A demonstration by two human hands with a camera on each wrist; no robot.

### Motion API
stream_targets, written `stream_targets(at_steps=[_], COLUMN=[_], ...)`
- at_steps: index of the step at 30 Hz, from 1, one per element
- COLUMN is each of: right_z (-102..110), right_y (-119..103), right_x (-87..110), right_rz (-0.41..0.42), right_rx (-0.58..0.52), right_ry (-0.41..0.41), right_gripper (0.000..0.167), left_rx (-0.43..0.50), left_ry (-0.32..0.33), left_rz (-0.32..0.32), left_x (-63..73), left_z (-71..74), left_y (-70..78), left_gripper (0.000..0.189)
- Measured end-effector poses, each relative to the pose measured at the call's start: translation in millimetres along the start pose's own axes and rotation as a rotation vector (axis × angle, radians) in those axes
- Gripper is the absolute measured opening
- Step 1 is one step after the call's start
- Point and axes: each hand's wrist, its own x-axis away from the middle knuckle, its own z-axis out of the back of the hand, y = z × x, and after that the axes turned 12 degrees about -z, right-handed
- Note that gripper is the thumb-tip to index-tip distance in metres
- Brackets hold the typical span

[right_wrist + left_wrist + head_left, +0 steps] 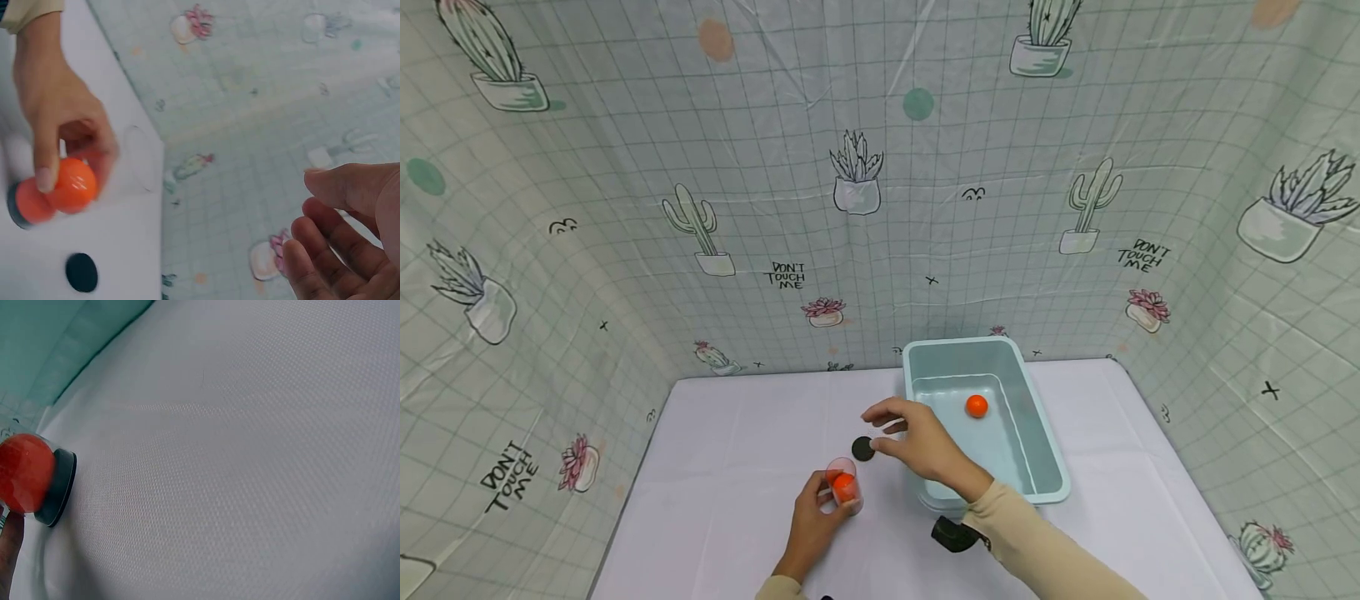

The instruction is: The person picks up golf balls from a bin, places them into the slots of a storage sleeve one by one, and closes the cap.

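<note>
My left hand (815,518) grips a clear plastic canister (854,506) with a dark base, thumb on one side and fingers on the other. Two orange balls (75,185) show at the canister in the right wrist view, stacked toward its base (57,487). A round black lid (862,448) lies flat on the table just beyond the canister. My right hand (917,437) is held over the table beside the lid and the bin's near-left side. Its fingers are loosely bent, with nothing between thumb and fingertips.
A pale teal bin (1047,454) stands at the right, holding one orange ball (976,406). White cloth covers the table (737,450). A cactus-print curtain (880,250) hangs behind and at both sides. The right forearm crosses the bin's near corner.
</note>
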Motion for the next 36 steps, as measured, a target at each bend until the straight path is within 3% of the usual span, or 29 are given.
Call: stream_targets(at_steps=[7, 18, 26, 36], right_z=[39.3, 90.2, 107.6, 112.7], right_y=[8.0, 52.4, 74.9, 97.5], right_x=[-8.0, -24.0, -30.8, -40.6], right_rz=[-0.040, -0.171, -0.260, -0.318], right_rx=[-0.013, 0.004, 0.018, 0.065], right_ry=[0.090, 0.205, 0.194, 0.200], right_gripper=[0.032, 0.036, 0.037, 0.038], left_rx=[-0.011, -0.020, 0.000, 0.002], left_ry=[0.001, -0.023, -0.018, -0.023], left_rz=[-0.003, 0.025, 0.018, 0.019], left_x=[0.5, -0.5, 1.2, 0.5], left_z=[0.8, 1.7, 2.0, 2.3], left_y=[-0.9, -0.1, 1.1, 3.4], left_gripper=[0.048, 0.048, 0.049, 0.049])
